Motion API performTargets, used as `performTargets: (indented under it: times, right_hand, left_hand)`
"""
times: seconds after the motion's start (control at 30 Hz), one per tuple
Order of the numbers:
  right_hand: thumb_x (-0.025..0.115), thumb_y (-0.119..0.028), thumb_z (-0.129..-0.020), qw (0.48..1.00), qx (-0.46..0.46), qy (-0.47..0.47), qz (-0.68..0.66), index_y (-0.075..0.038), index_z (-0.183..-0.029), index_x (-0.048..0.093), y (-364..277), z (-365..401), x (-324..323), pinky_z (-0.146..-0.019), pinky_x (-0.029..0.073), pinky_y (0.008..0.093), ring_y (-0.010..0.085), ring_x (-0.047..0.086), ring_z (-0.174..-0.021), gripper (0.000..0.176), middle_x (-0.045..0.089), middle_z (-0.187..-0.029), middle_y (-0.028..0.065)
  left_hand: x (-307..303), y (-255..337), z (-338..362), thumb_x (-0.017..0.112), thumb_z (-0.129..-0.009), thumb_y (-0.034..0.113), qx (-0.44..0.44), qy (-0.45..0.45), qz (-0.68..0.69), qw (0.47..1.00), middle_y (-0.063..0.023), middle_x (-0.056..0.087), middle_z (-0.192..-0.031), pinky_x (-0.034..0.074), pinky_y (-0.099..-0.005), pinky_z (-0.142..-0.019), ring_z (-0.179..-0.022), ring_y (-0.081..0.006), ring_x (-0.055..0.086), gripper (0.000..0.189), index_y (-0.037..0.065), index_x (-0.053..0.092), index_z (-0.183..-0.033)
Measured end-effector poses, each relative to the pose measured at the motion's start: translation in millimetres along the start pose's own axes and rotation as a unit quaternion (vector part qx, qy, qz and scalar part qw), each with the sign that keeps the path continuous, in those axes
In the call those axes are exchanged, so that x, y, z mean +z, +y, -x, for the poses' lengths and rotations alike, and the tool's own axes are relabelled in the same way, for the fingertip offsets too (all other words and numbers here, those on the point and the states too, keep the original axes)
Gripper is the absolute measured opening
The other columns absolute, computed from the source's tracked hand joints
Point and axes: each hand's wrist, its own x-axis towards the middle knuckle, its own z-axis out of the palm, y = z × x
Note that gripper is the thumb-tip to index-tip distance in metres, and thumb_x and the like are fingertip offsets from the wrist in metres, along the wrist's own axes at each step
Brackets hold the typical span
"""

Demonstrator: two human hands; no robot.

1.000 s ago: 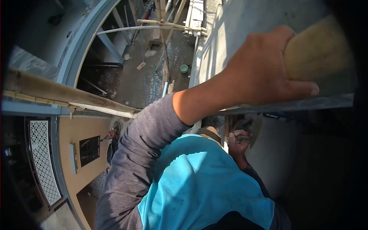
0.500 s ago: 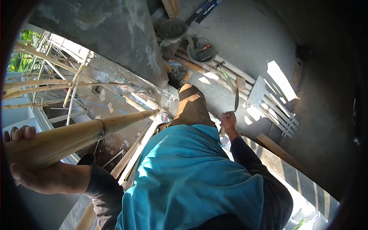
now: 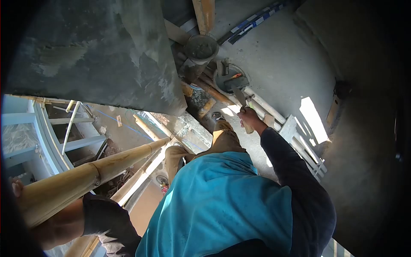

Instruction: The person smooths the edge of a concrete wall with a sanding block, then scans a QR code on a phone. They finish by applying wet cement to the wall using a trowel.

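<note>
My left hand (image 3: 18,187) is wrapped round a thick bamboo pole (image 3: 81,177) at the left edge, with only its fingertips showing. The pole slants from there down toward my legs. In my right hand (image 3: 248,117) is a trowel (image 3: 239,96), held by its handle with the blade pointing at a dark tub (image 3: 239,70). Inside that tub lie a flat dark tool (image 3: 236,83) and something with an orange handle (image 3: 236,76). A bucket of grey mix (image 3: 200,47) stands just beyond the tub.
A grey plastered surface (image 3: 98,55) fills the upper left. Pale poles (image 3: 274,109) and a light board (image 3: 291,128) lie on the right. Below on the left are blue beams (image 3: 43,145) and rubble. A wooden plank (image 3: 204,17) stands at the top.
My right hand has moved forward with the trowel, up to the tub. One foot now shows further forward. The view has shifted, with the plastered surface filling more of the left side.
</note>
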Motion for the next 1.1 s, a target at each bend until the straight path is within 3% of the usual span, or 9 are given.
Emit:
performTargets:
  times: [0.1,0.17,0.37,0.5,0.57,0.7,0.73,0.77,1.1]
  right_hand:
    - [0.063,-0.019,-0.083,0.998,-0.002,-0.044,-0.040,-0.002,-0.091,0.054,-1,-91,-7,-0.047,0.053,0.0383,0.0218,0.058,-0.052,0.021,0.055,-0.070,0.0098]
    - [0.064,-0.020,-0.083,0.995,0.034,-0.093,0.006,-0.005,-0.090,0.054,3,-152,-5,-0.054,0.055,0.0375,0.0203,0.059,-0.063,0.019,0.056,-0.077,0.0069]
    - [0.067,-0.020,-0.082,0.976,-0.008,-0.215,-0.045,-0.004,-0.094,0.056,42,-266,21,-0.057,0.055,0.0373,0.0202,0.063,-0.069,0.023,0.060,-0.080,0.0082]
    - [0.069,-0.024,-0.081,0.971,-0.137,-0.067,0.186,0.000,-0.117,0.057,48,-272,27,-0.076,0.053,0.0385,0.0293,0.067,-0.081,0.045,0.067,-0.096,0.0150]
    - [0.067,-0.026,-0.084,0.880,-0.319,-0.052,0.349,-0.001,-0.124,0.057,55,-272,15,-0.080,0.052,0.0410,0.0345,0.068,-0.089,0.049,0.069,-0.102,0.0196]
    - [0.060,-0.025,-0.089,0.892,-0.262,0.096,0.357,-0.008,-0.102,0.070,17,-285,-26,-0.083,0.051,0.0437,0.0348,0.066,-0.092,0.024,0.069,-0.098,0.0163]
    - [0.060,-0.021,-0.086,0.785,-0.435,0.156,0.412,-0.009,-0.107,0.069,9,-301,-44,-0.086,0.049,0.0439,0.0343,0.065,-0.092,0.025,0.070,-0.095,0.0124]
    - [0.061,-0.018,-0.084,0.755,-0.441,0.158,0.459,-0.008,-0.109,0.068,4,-319,-55,-0.088,0.047,0.0434,0.0336,0.064,-0.094,0.028,0.069,-0.095,0.0123]
    - [0.067,-0.053,-0.079,0.628,-0.455,-0.052,0.630,-0.009,-0.114,0.061,-37,-351,-68,-0.090,0.042,0.0469,0.0314,0.059,-0.104,0.057,0.064,-0.103,0.0142]
  left_hand:
    - [29,16,6,0.053,-0.096,0.048,0.081,0.024,-0.118,0.989,-0.0193,0.065,-0.091,0.060,-0.0294,-0.057,-0.072,-0.0246,0.069,0.057,-0.006,0.052,-0.116]
    - [-1,25,-9,0.052,-0.096,0.046,0.003,-0.072,-0.057,0.996,-0.0169,0.064,-0.085,0.059,-0.0312,-0.054,-0.065,-0.0218,0.066,0.054,-0.005,0.054,-0.111]
    - [-6,32,-18,0.058,-0.092,0.046,-0.010,-0.038,-0.137,0.990,-0.0140,0.062,-0.080,0.057,-0.0348,-0.053,-0.062,-0.0235,0.064,0.052,-0.003,0.054,-0.108]
    - [25,23,-3,0.063,-0.087,0.048,-0.049,0.023,-0.100,0.994,-0.0111,0.062,-0.081,0.055,-0.0383,-0.056,-0.064,-0.0248,0.064,0.049,0.003,0.056,-0.106]
    - [21,27,-4,0.065,-0.086,0.048,-0.048,0.047,-0.131,0.989,-0.0098,0.062,-0.079,0.054,-0.0389,-0.057,-0.065,-0.0248,0.063,0.045,0.006,0.058,-0.102]
    - [19,36,-10,0.064,-0.087,0.046,-0.046,0.066,-0.180,0.980,-0.0105,0.062,-0.079,0.054,-0.0387,-0.057,-0.064,-0.0250,0.063,0.044,0.005,0.057,-0.101]
    - [20,38,-13,0.064,-0.087,0.045,-0.048,0.070,-0.187,0.979,-0.0107,0.062,-0.079,0.054,-0.0386,-0.057,-0.064,-0.0251,0.063,0.043,0.005,0.057,-0.101]
    - [20,39,-16,0.064,-0.087,0.045,-0.046,0.073,-0.198,0.976,-0.0109,0.062,-0.079,0.054,-0.0386,-0.057,-0.064,-0.0251,0.063,0.043,0.005,0.057,-0.101]
    - [30,36,-41,0.062,-0.088,0.041,-0.048,0.098,-0.260,0.960,-0.0126,0.061,-0.077,0.055,-0.0380,-0.056,-0.063,-0.0257,0.063,0.039,0.003,0.057,-0.098]
